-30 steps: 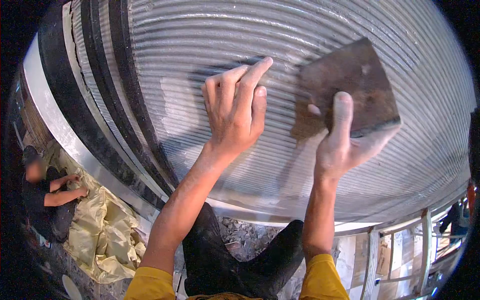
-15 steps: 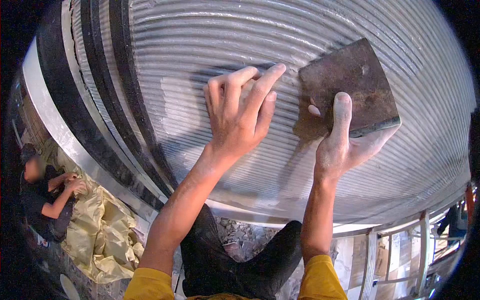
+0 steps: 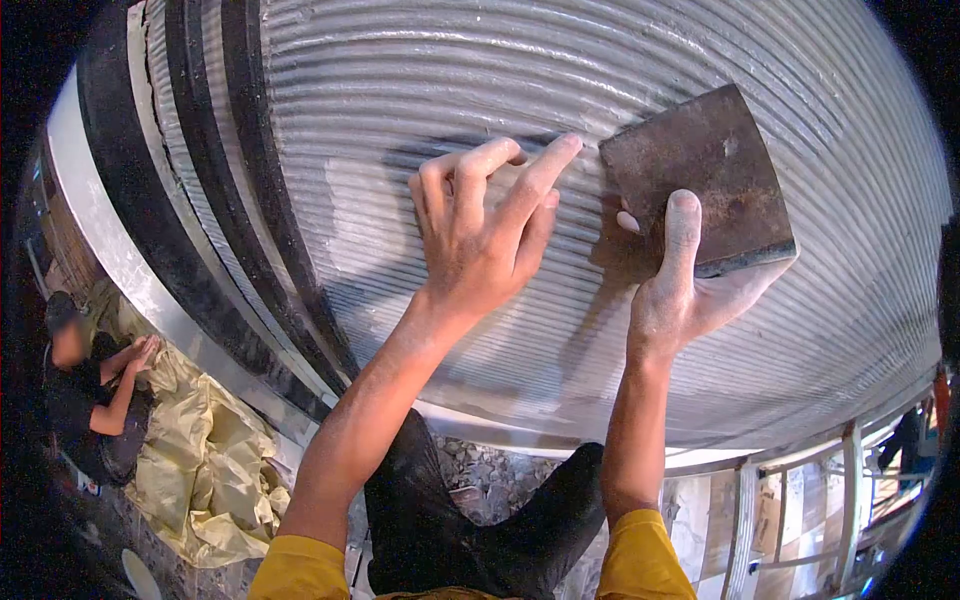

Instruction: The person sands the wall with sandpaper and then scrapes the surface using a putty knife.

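Note:
A dark, worn, flat rectangular plate (image 3: pixel 735 165) is gripped in my right hand (image 3: pixel 680 290), the thumb across its near face and a fingertip showing at its left edge. Behind it spreads a grey ridged surface (image 3: pixel 420 60) with wavy horizontal grooves. Left of the plate, my left hand (image 3: pixel 480 220) is held up with bent, spread fingers and nothing in it. Its index fingertip points toward the plate, apart from it. Whether that fingertip touches the ridges cannot be made out. Pale dust covers both hands.
Black curved bands (image 3: pixel 255 150) run down the surface's left side. At the lower left a person (image 3: pixel 90 400) in dark clothes sits by a crumpled gold sheet (image 3: pixel 200 470). Rubble (image 3: pixel 480 475) lies below, and a metal frame (image 3: pixel 740 520) stands at the lower right.
My left hand has shifted very slightly right. The plate's angle in my right hand has changed slightly. The other person's hands have risen a little from the gold sheet.

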`<state>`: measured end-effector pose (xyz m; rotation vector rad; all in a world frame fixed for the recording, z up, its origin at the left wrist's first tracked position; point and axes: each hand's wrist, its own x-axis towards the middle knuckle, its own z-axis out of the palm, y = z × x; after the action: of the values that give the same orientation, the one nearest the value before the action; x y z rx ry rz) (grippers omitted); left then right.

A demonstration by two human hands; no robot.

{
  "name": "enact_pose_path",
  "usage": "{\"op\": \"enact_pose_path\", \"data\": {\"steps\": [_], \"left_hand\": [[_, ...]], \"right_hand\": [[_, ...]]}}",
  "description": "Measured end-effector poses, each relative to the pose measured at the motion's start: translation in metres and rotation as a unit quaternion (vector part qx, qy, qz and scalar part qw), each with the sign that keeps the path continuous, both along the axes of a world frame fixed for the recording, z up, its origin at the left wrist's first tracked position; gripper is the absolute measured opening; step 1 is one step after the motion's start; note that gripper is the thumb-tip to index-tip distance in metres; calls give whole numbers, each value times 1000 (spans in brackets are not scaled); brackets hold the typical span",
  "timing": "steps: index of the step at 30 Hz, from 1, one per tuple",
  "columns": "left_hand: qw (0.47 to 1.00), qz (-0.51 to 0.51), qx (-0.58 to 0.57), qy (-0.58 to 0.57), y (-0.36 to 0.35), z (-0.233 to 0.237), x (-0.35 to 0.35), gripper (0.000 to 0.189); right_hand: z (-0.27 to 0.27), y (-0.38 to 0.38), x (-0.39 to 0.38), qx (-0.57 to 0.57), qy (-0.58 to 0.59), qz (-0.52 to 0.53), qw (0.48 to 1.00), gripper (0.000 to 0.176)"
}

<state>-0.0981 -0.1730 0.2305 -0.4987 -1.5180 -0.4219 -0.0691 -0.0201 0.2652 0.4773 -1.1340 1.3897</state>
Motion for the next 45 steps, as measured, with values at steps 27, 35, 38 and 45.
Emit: {"op": "enact_pose_path", "data": {"steps": [27, 35, 38, 45], "left_hand": [[998, -52, -17, 32, -7, -4, -5, 41], [1000, -26, 13, -10, -2, -1, 1, 42], [1000, -19, 8, -9, -1, 1, 2, 45], [999, -35, 13, -29, -2, 0, 4, 47]], "right_hand": [[0, 2, 4, 7, -29, 40, 999, 59], [3, -3, 2, 44, -9, -1, 999, 59], [5, -10, 5, 41, -9, 21, 999, 60], [0, -13, -1, 3, -21, 64, 998, 59]]}}
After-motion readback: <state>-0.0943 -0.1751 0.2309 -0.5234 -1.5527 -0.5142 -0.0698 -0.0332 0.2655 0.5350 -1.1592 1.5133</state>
